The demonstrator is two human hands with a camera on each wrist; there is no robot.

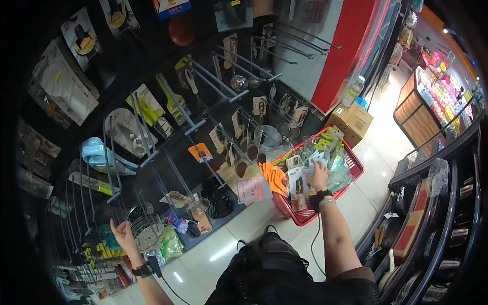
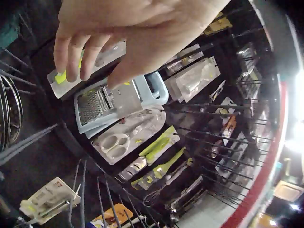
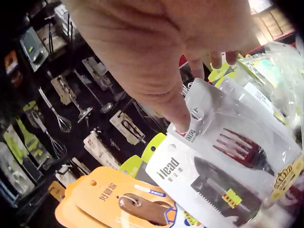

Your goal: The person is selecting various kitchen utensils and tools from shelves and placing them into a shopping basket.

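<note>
In the head view, my right hand (image 1: 318,175) is over the red shopping basket (image 1: 356,161), among packaged kitchen tools. The right wrist view shows its thumb at the top of a clear fork pack (image 3: 242,147), fingers on the far side. A carded serrated knife (image 3: 225,190) and orange-carded packs (image 3: 114,194) stand in front of that pack. My left hand (image 1: 123,235) is raised beside the display hooks with nothing in its grasp, fingers loosely bent. From the left wrist, a pale blue box grater (image 2: 97,107) and carded scissors (image 2: 116,145) hang beyond it.
Long metal hooks (image 1: 195,122) jut from the dark display wall. A cardboard box (image 1: 351,122) with a bottle (image 1: 354,90) on it stands behind the basket. Shelves of pans (image 1: 391,254) line the right side. Wire strainers (image 1: 147,229) and bagged goods lie low at the left.
</note>
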